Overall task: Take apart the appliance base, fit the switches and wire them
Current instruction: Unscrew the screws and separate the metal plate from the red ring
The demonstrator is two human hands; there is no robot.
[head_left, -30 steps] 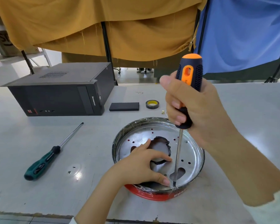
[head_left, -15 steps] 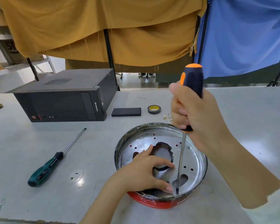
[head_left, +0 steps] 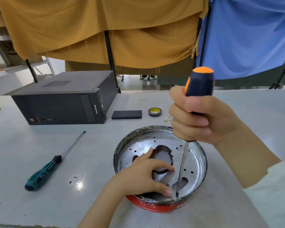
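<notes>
Near the computer case (head_left: 64, 97), appliance base (head_left: 199, 162): your left hand (head_left: 145, 175) presses flat, steadying it; your right hand (head_left: 199, 119) clenches the screwdriver (head_left: 199, 86), tip apparently on a rim screw.

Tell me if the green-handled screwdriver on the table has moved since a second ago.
No. The green-handled screwdriver lies at the same angle and spacing from the black computer case; only the head camera shifted.
</notes>
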